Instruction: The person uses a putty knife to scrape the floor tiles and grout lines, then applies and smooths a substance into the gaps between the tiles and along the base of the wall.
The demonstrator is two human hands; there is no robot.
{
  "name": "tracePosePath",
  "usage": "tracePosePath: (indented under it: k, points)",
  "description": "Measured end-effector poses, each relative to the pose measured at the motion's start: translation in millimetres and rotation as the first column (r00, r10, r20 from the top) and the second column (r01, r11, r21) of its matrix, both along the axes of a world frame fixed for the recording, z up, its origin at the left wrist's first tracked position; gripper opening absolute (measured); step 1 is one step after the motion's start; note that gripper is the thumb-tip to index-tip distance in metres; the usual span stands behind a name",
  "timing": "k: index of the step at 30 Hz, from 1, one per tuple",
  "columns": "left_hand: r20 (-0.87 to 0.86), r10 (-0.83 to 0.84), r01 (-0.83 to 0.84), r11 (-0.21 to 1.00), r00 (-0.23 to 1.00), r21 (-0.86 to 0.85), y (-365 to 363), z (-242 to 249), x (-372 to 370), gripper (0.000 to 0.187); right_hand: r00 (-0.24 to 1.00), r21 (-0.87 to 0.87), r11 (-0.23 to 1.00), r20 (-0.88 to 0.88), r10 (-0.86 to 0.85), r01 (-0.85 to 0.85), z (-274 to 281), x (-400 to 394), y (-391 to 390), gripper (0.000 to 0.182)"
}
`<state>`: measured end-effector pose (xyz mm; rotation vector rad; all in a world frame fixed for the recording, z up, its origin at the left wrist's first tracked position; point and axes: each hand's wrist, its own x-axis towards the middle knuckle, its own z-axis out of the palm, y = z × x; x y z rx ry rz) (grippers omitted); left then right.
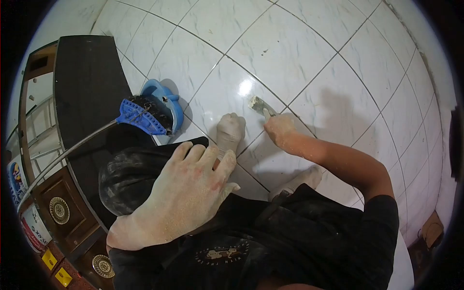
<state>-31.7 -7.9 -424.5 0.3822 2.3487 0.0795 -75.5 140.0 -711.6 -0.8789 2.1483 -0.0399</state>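
My right hand [281,129] is closed around a putty knife [262,105], its index finger stretched along the blade. Crumbly whitish material clings to the blade's tip, which is close over the white tiled floor [309,72]. Dust covers my left hand [191,188], raised in front of my bent knee with the back of the hand up. Its fingers are loosely stretched, the thumb stands apart, and nothing is in it. Between the hands shows my dusty left foot [230,131] on the tiles.
A blue broom [140,117] rests against a blue dustpan [176,113] holding dark debris. Along the left lies a dark panel [89,92] beside a brown piece with round ornaments [59,210]. Small crumbs [264,51] lie on the far tiles. A wall runs along the right.
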Motion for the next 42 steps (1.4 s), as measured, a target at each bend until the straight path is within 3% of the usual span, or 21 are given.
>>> tracePosePath:
  k: [4, 6, 12, 14, 19, 21, 22, 24, 27, 31, 33, 38, 42]
  points:
    - [0.008, 0.015, -0.016, 1.000, 1.000, 0.010, -2.1, -0.9, 3.4, 0.045, 0.998, -0.043, 0.999, -0.056, 0.013, -0.016, 14.1, 10.3, -3.8, 0.025]
    - [-0.021, -0.007, 0.007, 1.000, 1.000, -0.008, -0.4, -2.5, 3.4, 0.045, 0.963, -0.058, 0.962, 0.052, -0.263, 0.266, 6.0, 8.8, -7.1, 0.021]
    - [0.005, 0.003, -0.003, 1.000, 1.000, 0.025, 0.1, -1.4, 5.5, 0.045, 0.998, -0.009, 1.000, 0.064, -0.020, 0.020, 20.8, 5.0, -7.6, 0.021]
    - [0.001, -0.004, 0.004, 1.000, 1.000, 0.018, 1.5, -1.0, 4.0, 0.045, 0.997, 0.021, 0.998, 0.052, -0.063, 0.062, 1.1, 9.3, 0.1, 0.021]
    - [-0.011, 0.006, -0.006, 1.000, 1.000, 0.020, 1.9, 1.7, 4.6, 0.045, 0.996, 0.017, 0.997, 0.046, -0.072, 0.071, 17.5, 10.0, -1.1, 0.022]
    - [-0.020, -0.023, 0.023, 1.000, 1.000, -0.006, 1.8, 1.6, 3.5, 0.046, 0.960, -0.031, 0.964, 0.095, -0.262, 0.266, -1.4, 16.4, 6.7, 0.023]
    - [-0.029, -0.011, 0.012, 1.000, 1.000, 0.010, 0.5, 1.4, 5.2, 0.046, 0.958, -0.032, 0.961, 0.095, -0.269, 0.273, -1.6, 21.4, 7.8, 0.023]
    - [-0.036, 0.003, -0.002, 0.999, 0.999, 0.033, 0.5, 1.7, 6.5, 0.047, 0.957, 0.066, 0.965, 0.128, -0.261, 0.254, 3.2, 33.6, 13.7, 0.022]
    - [-0.034, 0.007, -0.006, 1.000, 0.999, 0.027, 3.4, 3.0, 5.5, 0.047, 0.981, -0.035, 0.984, 0.086, -0.172, 0.176, -5.7, 21.6, 15.1, 0.022]
    - [-0.032, 0.001, 0.000, 0.999, 0.999, 0.034, 3.3, 4.6, 5.4, 0.047, 0.976, 0.001, 0.977, 0.037, -0.213, 0.213, 6.4, 14.1, 5.5, 0.020]
    - [-0.049, 0.000, 0.003, 0.999, 0.999, 0.043, 4.5, 5.0, 5.7, 0.047, 0.998, -0.016, 0.998, -0.001, 0.058, -0.058, 6.8, 9.9, 0.2, 0.017]
    - [0.010, -0.014, 0.014, 1.000, 1.000, 0.024, 4.1, 4.5, 4.9, 0.047, 0.999, -0.065, 0.997, -0.036, -0.037, 0.034, 11.4, 4.3, -3.0, 0.019]
    - [0.003, -0.042, 0.042, 0.999, 0.999, -0.013, 3.8, 3.5, 3.7, 0.047, 0.996, -0.138, 0.990, -0.087, 0.007, -0.019, -0.2, 4.0, -5.4, 0.021]
